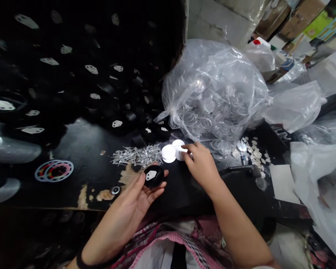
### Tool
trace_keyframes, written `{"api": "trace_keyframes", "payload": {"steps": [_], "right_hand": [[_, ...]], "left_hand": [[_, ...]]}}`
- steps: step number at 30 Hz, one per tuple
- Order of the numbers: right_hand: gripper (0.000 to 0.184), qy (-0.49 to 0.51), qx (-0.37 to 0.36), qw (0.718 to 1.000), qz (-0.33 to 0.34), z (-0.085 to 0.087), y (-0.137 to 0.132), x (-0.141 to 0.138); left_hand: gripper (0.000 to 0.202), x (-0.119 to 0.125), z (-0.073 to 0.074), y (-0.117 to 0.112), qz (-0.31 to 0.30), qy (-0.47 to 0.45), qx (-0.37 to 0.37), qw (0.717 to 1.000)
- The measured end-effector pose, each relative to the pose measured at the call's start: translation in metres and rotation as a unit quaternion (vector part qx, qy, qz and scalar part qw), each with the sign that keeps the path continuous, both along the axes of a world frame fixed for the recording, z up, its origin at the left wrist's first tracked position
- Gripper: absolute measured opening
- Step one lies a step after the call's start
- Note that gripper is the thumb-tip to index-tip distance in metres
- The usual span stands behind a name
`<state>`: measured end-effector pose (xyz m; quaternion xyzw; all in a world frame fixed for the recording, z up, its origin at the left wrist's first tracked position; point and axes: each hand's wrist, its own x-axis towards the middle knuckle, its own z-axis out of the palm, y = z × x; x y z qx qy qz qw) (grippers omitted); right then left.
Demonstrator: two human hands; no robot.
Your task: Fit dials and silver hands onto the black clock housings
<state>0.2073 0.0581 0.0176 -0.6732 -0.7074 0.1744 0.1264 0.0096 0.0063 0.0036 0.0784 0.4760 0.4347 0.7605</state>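
My left hand (141, 194), palm up, holds a small round black case (154, 177) with a pale metal plate set in it. Fingers curl around the case's edge. To the right of it, white round discs (168, 153) lie overlapping on the dark table. My right hand (200, 162) has its thumb and fingertips at the edge of the rightmost white disc (179, 149), seemingly pinching it; the fingertips partly cover it. A heap of thin silver pointer-like pieces (137, 155) lies just left of the discs, beyond my left hand.
Many black cases with pale plates (117, 123) pile up at the back left. A clear bag of transparent round covers (212, 97) stands behind the discs. Patterned rings (54, 170) lie left. Small metal plates (256, 153) and a black-handled tool (238, 169) lie right.
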Motion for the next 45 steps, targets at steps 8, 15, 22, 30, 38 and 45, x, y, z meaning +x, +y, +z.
{"api": "trace_keyframes", "payload": {"steps": [8, 15, 22, 30, 38, 45], "right_hand": [[0.021, 0.011, -0.033, 0.999, -0.024, -0.009, 0.016, 0.004], [0.04, 0.014, -0.04, 0.999, -0.015, -0.005, -0.004, 0.021], [0.046, 0.065, -0.09, 0.993, -0.044, -0.008, -0.002, 0.036], [0.028, 0.06, -0.081, 0.993, -0.061, -0.008, 0.002, 0.043], [0.005, 0.21, -0.015, 0.976, 0.057, 0.007, -0.029, 0.016], [0.006, 0.358, 0.017, 0.934, -0.011, 0.002, -0.041, -0.011]], "left_hand": [[0.029, 0.009, 0.005, 0.005, 0.032, 0.005, -0.015, 0.999], [0.032, 0.015, 0.004, 0.008, 0.042, -0.002, -0.029, 0.999], [0.032, 0.02, 0.002, 0.006, 0.018, -0.01, -0.042, 0.999], [0.033, 0.02, -0.003, 0.001, 0.004, -0.022, -0.036, 0.999], [0.035, 0.023, 0.001, 0.009, -0.001, -0.1, -0.017, 0.995], [0.036, 0.026, 0.001, -0.004, 0.077, 0.002, 0.122, 0.989]]}}
